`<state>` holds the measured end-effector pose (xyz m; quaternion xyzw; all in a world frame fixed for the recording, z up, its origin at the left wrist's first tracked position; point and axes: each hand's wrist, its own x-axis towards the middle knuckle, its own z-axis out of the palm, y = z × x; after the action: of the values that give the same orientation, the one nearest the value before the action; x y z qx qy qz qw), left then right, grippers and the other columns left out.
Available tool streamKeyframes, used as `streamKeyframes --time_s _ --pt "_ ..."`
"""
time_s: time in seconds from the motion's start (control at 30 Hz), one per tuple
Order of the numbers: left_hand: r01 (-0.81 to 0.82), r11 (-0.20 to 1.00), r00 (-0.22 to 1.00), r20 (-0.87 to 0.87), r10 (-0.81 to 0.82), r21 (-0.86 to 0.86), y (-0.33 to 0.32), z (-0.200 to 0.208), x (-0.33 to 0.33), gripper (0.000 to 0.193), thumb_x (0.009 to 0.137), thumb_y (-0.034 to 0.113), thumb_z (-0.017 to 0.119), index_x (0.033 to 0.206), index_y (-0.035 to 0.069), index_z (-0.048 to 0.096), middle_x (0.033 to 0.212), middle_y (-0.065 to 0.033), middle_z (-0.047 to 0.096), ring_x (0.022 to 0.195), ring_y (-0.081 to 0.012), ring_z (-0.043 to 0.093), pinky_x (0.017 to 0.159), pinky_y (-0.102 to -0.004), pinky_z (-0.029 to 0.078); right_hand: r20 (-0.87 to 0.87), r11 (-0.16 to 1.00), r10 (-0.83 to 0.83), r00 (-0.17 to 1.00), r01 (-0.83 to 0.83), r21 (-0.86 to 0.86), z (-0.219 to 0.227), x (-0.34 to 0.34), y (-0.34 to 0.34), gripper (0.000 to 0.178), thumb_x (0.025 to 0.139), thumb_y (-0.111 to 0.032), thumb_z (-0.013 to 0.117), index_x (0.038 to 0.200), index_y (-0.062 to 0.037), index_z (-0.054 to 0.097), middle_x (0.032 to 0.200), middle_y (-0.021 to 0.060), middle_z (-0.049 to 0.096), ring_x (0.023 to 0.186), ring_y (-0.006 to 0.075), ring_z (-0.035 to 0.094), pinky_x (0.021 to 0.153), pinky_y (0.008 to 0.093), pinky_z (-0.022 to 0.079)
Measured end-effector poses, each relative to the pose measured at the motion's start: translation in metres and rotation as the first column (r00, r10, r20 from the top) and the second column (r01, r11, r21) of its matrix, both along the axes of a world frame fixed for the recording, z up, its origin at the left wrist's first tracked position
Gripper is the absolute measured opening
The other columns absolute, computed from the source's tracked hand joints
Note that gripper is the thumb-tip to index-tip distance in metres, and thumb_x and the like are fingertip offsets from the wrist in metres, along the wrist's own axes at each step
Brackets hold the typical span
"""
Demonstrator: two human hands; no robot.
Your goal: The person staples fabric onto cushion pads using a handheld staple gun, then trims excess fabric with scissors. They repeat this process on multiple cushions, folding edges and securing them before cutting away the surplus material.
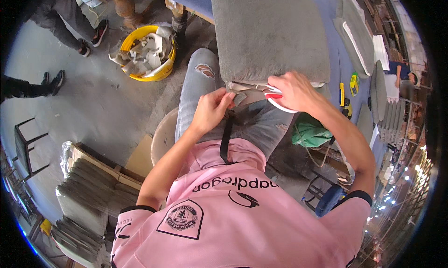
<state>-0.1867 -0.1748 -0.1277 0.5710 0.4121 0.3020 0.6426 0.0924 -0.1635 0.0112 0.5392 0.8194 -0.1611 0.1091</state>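
Note:
A grey fabric-covered cushion point(270, 32) lies in front of me at the table edge, its near edge above my lap. My right hand point(295, 91) is closed round a pair of scissors point(280, 104) with red and white handles. Their metal blades point left along the cushion's near edge, toward my left hand. My left hand point(213, 110) pinches a small grey fabric flap point(239, 98) by the cushion's left near corner, just beside the blade tips. Whether the blades are cutting into the fabric is too small to tell.
A yellow tub point(161, 72) full of fabric scraps stands on the floor at left. On the blue table point(343, 44) at right are a yellow-handled cutter point(342, 94) and a small yellow-green box point(354, 84). Stacked grey cushions point(93, 188) sit lower left. Other people's legs point(70, 16) show upper left.

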Motion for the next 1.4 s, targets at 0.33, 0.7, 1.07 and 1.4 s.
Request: streamKeyframes --time_s 0.33,0.7,1.07,1.4 --pt "-0.187 0.772 0.923 -0.159 0.349 0.607 -0.005 0.040 -0.004 0.030 0.090 0.011 0.088 0.115 0.008 0.072 0.105 -0.0099 0.075 0.092 -0.0308 0.075 0.080 -0.0417 0.060 -0.518 0.740 -0.670 0.532 0.420 -0.525 -0.010 -0.018 -0.121 0.045 0.104 -0.046 0.079 0.101 -0.0040 0.064 0.073 0.0087 0.062 0.065 0.0226 0.061 0.064 0.0390 0.050" --pt "-0.014 0.598 0.873 -0.281 0.398 0.801 0.013 0.027 -0.012 0.025 0.089 0.005 0.085 0.112 0.012 0.078 0.106 -0.0099 0.072 0.090 -0.0331 0.072 0.080 -0.0460 0.057 -0.575 0.683 -0.723 0.382 0.275 -0.676 -0.081 -0.086 -0.150 0.043 0.110 -0.047 0.066 0.108 -0.0044 0.065 0.077 0.0158 0.064 0.066 0.0343 0.064 0.065 0.0463 0.049" --pt "-0.063 0.663 0.924 -0.208 0.322 0.746 0.008 0.025 -0.013 0.023 0.090 -0.004 0.081 0.110 0.007 0.076 0.096 -0.0112 0.071 0.082 -0.0291 0.072 0.075 -0.0411 0.058 -0.676 0.786 -0.618 0.401 0.311 -0.535 -0.083 -0.084 -0.129 0.036 0.110 -0.042 0.066 0.111 -0.0057 0.071 0.093 0.0245 0.069 0.079 0.0447 0.072 0.069 0.0533 0.054" --pt "-0.047 0.794 0.944 -0.233 0.233 0.606 0.005 0.029 -0.016 0.020 0.093 -0.007 0.076 0.110 0.002 0.071 0.095 -0.0125 0.069 0.081 -0.0254 0.070 0.076 -0.0381 0.057 -0.623 0.715 -0.692 0.364 0.461 -0.525 -0.100 -0.089 -0.123 0.049 0.103 -0.048 0.079 0.092 -0.0018 0.065 0.066 0.0112 0.059 0.059 0.0211 0.053 0.058 0.0410 0.045"
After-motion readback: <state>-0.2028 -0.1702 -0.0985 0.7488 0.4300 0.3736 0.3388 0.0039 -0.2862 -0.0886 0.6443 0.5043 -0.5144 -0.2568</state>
